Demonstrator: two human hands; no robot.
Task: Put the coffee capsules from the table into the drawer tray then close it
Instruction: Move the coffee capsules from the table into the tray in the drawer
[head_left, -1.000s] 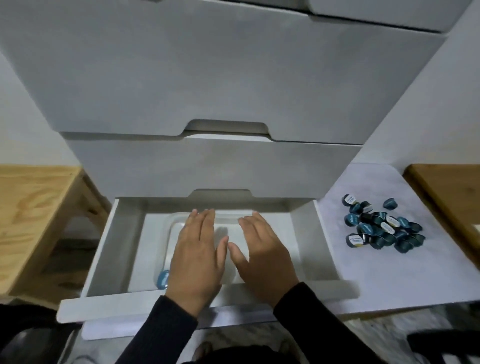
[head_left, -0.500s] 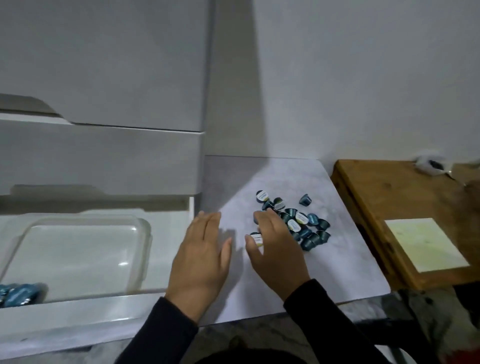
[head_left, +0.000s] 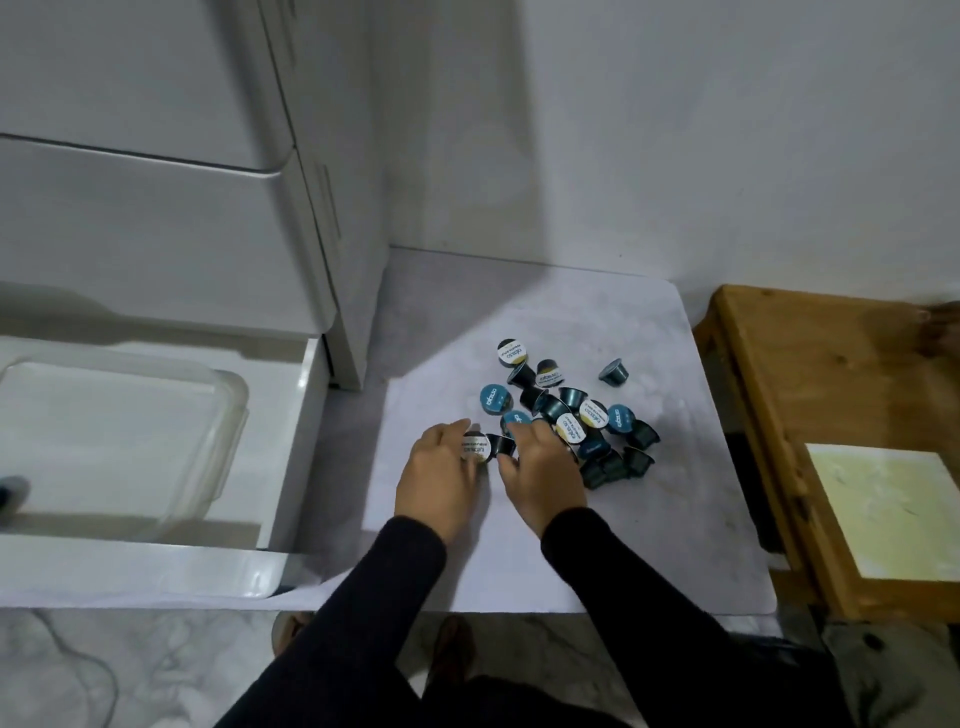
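Observation:
A pile of several dark and blue coffee capsules (head_left: 571, 415) lies on the white marbled table (head_left: 649, 530). Both hands are at the pile's left edge. My left hand (head_left: 439, 480) curls its fingers around a white-lidded capsule (head_left: 475, 448). Thumb and fingers of my right hand (head_left: 543, 475) pinch a dark capsule (head_left: 501, 446), and its fingertips touch a blue-lidded capsule (head_left: 516, 419). To the left, the bottom drawer (head_left: 304, 441) stands open with a clear plastic tray (head_left: 228, 395) inside. One blue capsule (head_left: 11, 491) shows at the tray's far left edge.
The white chest of drawers (head_left: 156, 218) rises above the open drawer. A wooden table (head_left: 789, 384) with a pale yellow sheet (head_left: 893, 512) stands to the right. A white wall runs behind. The marbled floor and my feet show below the table edge.
My view and both hands swung right, from the drawer tray to the capsule pile. Both hands, flat before, now close their fingers on capsules at the pile's left edge.

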